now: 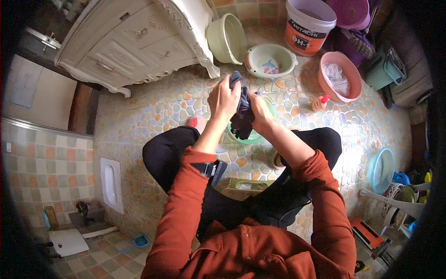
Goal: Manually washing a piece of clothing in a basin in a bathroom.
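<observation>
A bunched black cloth garment point(242, 122) hangs between my two hands, above a light green basin point(254, 139) on the floor. My left hand point(224, 100) is closed round its upper part, and a dark fold sticks out past the fingers. Closed on the other side of the bundle is my right hand point(261, 113), thumb on top. Most of the basin's inside is hidden by the garment and my right hand. What kind of garment it is I cannot tell.
Ahead stand a pale basin with a fish picture point(267, 66), a cream bucket point(231, 39), a large orange-and-white bucket point(309, 28) and a pink basin point(327, 88) holding white cloth. A red-topped pump bottle point(319, 103) stands nearby. A green washboard point(246, 184) lies between my legs.
</observation>
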A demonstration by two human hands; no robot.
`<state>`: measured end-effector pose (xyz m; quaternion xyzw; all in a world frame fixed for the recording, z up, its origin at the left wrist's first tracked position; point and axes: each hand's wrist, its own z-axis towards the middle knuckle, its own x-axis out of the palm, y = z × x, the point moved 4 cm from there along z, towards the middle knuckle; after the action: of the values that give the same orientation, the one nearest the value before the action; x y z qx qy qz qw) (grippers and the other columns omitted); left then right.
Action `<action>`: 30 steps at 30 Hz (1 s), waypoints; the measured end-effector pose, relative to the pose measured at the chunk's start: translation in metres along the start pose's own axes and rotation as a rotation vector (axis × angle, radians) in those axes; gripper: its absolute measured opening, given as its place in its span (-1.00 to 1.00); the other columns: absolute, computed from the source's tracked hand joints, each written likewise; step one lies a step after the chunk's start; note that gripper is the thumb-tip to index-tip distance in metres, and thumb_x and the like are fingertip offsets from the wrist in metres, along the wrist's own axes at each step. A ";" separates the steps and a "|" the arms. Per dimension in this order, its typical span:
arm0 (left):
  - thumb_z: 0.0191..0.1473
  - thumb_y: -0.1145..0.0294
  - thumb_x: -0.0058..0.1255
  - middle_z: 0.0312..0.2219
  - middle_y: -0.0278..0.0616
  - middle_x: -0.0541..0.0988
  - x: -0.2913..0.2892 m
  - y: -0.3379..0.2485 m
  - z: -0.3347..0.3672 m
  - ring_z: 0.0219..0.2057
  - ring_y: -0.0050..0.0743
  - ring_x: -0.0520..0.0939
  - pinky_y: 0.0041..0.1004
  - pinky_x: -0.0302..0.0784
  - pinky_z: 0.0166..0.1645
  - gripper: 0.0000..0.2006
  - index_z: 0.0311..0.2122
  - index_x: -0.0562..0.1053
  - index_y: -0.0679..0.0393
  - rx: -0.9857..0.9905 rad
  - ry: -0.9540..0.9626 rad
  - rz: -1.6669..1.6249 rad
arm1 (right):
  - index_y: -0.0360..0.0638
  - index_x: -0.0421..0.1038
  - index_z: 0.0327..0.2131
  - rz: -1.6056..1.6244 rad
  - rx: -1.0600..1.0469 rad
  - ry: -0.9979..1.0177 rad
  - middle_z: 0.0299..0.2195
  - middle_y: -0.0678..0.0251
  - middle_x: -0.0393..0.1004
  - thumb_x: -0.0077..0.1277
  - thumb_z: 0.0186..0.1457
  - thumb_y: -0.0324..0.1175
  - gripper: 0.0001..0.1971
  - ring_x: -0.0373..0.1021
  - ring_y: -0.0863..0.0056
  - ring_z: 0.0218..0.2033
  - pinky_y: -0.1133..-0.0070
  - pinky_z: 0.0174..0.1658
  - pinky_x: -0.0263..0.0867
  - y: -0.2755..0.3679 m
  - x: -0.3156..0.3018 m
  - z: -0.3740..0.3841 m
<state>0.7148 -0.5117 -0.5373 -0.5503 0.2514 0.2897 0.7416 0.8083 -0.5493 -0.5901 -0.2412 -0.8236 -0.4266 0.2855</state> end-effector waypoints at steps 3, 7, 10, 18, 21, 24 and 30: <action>0.03 0.25 0.01 -0.22 0.02 0.39 -0.017 -0.029 -0.024 -0.22 0.00 0.49 -0.20 0.44 -0.19 -0.62 -0.04 0.29 0.07 0.142 -0.122 0.010 | -0.04 0.38 -0.38 -0.017 -0.019 -0.034 -0.51 0.35 0.44 -0.22 0.13 -0.06 -0.70 0.39 0.47 -0.56 0.49 -0.45 0.35 0.018 0.009 -0.004; -0.01 0.17 0.08 -0.36 -0.07 0.38 0.004 -0.080 -0.059 -0.43 -0.01 0.54 -0.20 0.48 -0.41 -0.62 -0.15 0.33 0.15 0.450 -0.007 0.168 | 0.00 0.36 -0.41 0.125 0.094 0.371 -0.54 0.41 0.35 -0.16 0.11 0.12 -0.61 0.34 0.53 -0.50 0.50 -0.30 0.33 0.021 -0.024 0.036; 0.07 0.17 -0.01 -0.56 0.01 0.49 0.012 -0.064 -0.024 -0.56 0.07 0.53 -0.20 0.41 -0.49 -0.71 -0.42 0.43 0.23 0.318 -0.078 0.098 | -0.02 0.36 -0.42 0.091 0.020 0.333 -0.57 0.41 0.34 -0.21 0.14 0.06 -0.63 0.34 0.51 -0.52 0.49 -0.36 0.33 0.004 -0.014 0.031; 0.10 0.18 -0.03 -0.24 0.07 0.29 -0.020 -0.042 -0.021 -0.21 0.00 0.39 -0.22 0.33 -0.11 -0.58 -0.03 0.22 0.20 0.272 -0.176 -0.043 | -0.11 0.40 -0.42 0.093 -0.003 0.043 -0.57 0.32 0.45 -0.11 0.07 0.07 -0.60 0.37 0.44 -0.66 0.52 -0.54 0.34 0.039 0.018 -0.014; 0.07 0.25 -0.01 -0.40 -0.07 0.40 -0.005 -0.075 -0.053 -0.46 -0.06 0.49 -0.25 0.42 -0.37 -0.78 -0.36 0.35 0.19 0.411 -0.039 0.103 | 0.06 0.27 -0.66 0.273 0.086 0.219 -0.68 0.39 0.35 -0.15 0.08 0.16 -0.55 0.25 0.48 -0.71 0.54 -0.57 0.23 0.041 0.009 0.001; 0.04 0.32 -0.02 -0.59 -0.12 0.45 -0.001 -0.072 -0.030 -0.60 -0.09 0.54 -0.24 0.43 -0.50 -0.83 -0.51 0.39 0.14 0.477 -0.137 0.114 | 0.04 0.30 -0.59 0.155 -0.192 0.017 -0.65 0.44 0.37 -0.24 0.18 -0.03 -0.64 0.28 0.53 -0.67 0.57 -0.52 0.24 0.024 0.009 -0.004; 0.14 0.10 -0.10 -0.55 -0.05 0.52 -0.025 0.023 0.024 -0.51 -0.24 0.54 -0.37 0.41 -0.33 -0.63 -0.43 0.43 0.28 -0.055 0.042 -0.137 | -0.20 0.38 -0.27 -0.153 -0.103 0.206 -0.50 0.38 0.46 0.07 0.02 -0.05 -0.61 0.44 0.56 -0.51 0.61 -0.43 0.38 0.044 0.024 -0.032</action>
<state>0.6823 -0.4875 -0.5291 -0.5924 0.2206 0.2335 0.7388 0.8272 -0.5498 -0.5338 -0.1469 -0.7830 -0.5114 0.3222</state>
